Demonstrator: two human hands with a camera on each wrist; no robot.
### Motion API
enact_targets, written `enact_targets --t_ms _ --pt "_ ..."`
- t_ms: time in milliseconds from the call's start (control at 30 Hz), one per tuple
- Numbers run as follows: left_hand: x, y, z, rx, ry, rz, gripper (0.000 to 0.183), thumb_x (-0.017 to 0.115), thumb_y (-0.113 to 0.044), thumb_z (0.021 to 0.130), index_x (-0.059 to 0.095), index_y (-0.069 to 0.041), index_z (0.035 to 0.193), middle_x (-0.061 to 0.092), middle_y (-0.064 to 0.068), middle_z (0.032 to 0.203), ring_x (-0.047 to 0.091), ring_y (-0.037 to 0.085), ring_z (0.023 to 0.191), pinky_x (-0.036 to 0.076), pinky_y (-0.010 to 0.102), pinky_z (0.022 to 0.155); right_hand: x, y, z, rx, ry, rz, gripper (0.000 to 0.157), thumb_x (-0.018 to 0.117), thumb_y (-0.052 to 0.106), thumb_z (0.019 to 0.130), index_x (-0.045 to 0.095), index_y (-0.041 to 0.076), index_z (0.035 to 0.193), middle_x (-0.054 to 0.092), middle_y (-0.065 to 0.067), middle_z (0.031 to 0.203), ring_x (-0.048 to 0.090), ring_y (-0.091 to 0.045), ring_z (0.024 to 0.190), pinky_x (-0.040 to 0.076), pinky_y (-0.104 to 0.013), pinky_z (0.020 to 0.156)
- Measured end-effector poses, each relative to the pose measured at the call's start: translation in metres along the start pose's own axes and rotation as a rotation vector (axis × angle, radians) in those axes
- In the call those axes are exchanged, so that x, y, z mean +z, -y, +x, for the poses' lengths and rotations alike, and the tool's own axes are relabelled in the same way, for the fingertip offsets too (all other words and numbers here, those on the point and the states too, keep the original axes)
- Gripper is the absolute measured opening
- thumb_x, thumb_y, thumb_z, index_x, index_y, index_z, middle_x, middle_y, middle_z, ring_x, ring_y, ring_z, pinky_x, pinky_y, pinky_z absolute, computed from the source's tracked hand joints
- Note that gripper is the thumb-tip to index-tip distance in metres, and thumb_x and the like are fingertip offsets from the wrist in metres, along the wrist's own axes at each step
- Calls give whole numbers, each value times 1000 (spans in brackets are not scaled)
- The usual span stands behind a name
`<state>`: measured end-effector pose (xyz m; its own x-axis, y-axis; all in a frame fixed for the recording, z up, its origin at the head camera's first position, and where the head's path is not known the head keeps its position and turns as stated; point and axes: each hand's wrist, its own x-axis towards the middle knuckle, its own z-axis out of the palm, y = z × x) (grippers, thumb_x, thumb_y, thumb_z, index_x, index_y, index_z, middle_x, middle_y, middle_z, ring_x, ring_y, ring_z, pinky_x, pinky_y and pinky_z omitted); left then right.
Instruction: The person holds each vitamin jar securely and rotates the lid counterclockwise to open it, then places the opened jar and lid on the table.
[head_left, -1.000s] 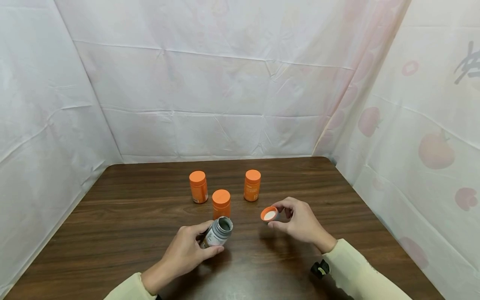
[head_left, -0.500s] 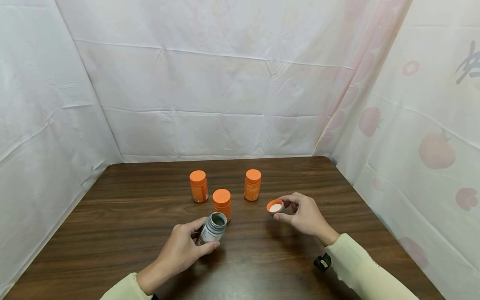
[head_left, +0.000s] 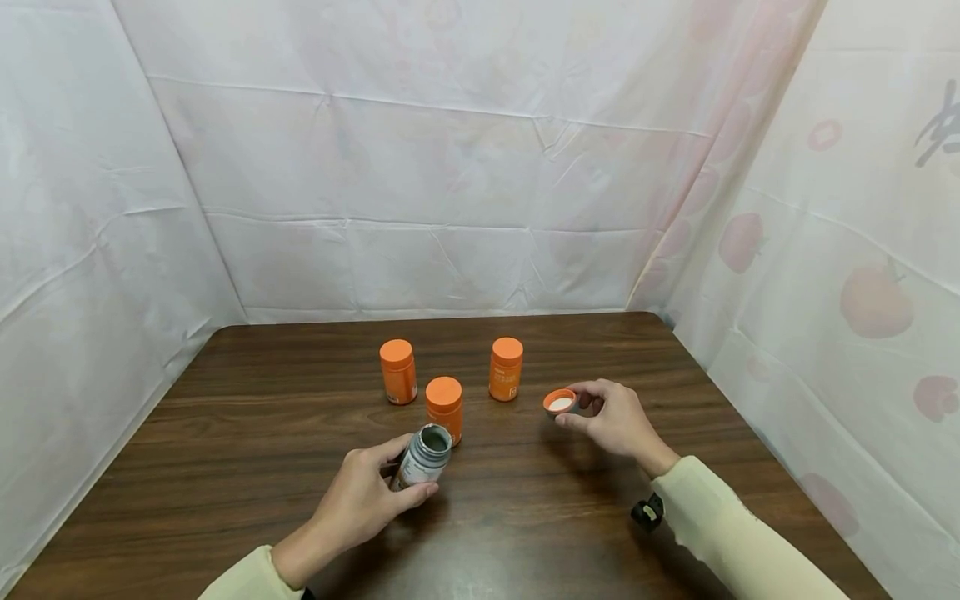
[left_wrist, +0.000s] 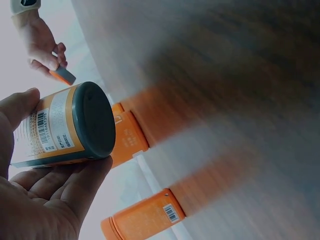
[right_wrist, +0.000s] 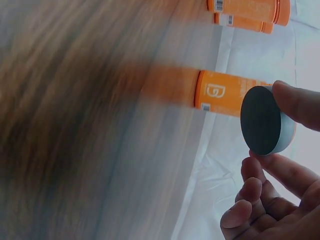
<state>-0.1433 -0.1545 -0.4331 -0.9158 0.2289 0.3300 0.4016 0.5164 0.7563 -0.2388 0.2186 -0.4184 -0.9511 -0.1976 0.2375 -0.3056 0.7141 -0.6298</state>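
My left hand [head_left: 358, 502] grips a dark grey-green bottle [head_left: 424, 458] with a printed label, its uncapped mouth tilted up to the right. In the left wrist view the bottle's barcode label [left_wrist: 47, 125] and dark base show between thumb and fingers. To the right, my right hand [head_left: 618, 421] pinches a screw cap [head_left: 560, 403] between thumb and fingers, above the table. The cap's orange rim and white inside face up toward the head camera; the right wrist view shows its dark flat top [right_wrist: 261, 121]. An orange bottle [head_left: 444, 404] stands right behind the uncapped bottle, partly hidden by it.
Two more orange capped bottles stand farther back, a left one [head_left: 398, 372] and a right one [head_left: 506, 369]. All are on a dark wood table [head_left: 300, 375]. White printed sheeting [head_left: 450, 167] hangs behind the table and along both sides.
My right hand has moved right and a little away from me with the cap. The left hand has shifted slightly left with its bottle, then held nearly still.
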Motion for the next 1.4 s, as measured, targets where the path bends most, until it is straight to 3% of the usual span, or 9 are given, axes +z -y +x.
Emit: enact_targets --t_ms 200,567,767,1033,1400 --pt "0 1 -1 -5 -3 0 52 93 -22 77 71 -24 124 74 -7 107 71 9 94 58 29 78 0 -8 7 52 22 -19 51 89 39 79 75 9 118 67 -2 94 58 -19 83 46 -33 70" --pt "-2 2 -2 -30 -11 4 53 94 -20 76 71 -25 124 74 -10 106 72 8 92 58 28 78 0 -18 19 157 67 -87 59 87 44 81 72 12 128 66 -8 101 57 -22 87 47 -36 73" --pt "-3 2 -2 -13 -15 2 53 93 -22 77 71 -22 124 75 -7 106 72 11 92 58 29 77 2 -25 22 215 91 -129 60 86 46 82 71 12 129 64 -5 96 56 -21 82 46 -34 67" --pt "-6 3 -3 -42 -20 7 53 93 -24 77 71 -22 125 75 -5 107 72 13 94 58 28 77 4 -32 23 233 119 -153 58 86 44 82 71 12 128 66 -3 95 58 -20 80 47 -35 66" --pt "-9 4 -2 -62 -34 19 54 94 -23 76 71 -22 125 75 -6 106 72 10 91 58 28 77 4 -35 22 244 156 -201 50 91 35 78 71 10 117 71 -3 99 61 -21 86 50 -43 78"
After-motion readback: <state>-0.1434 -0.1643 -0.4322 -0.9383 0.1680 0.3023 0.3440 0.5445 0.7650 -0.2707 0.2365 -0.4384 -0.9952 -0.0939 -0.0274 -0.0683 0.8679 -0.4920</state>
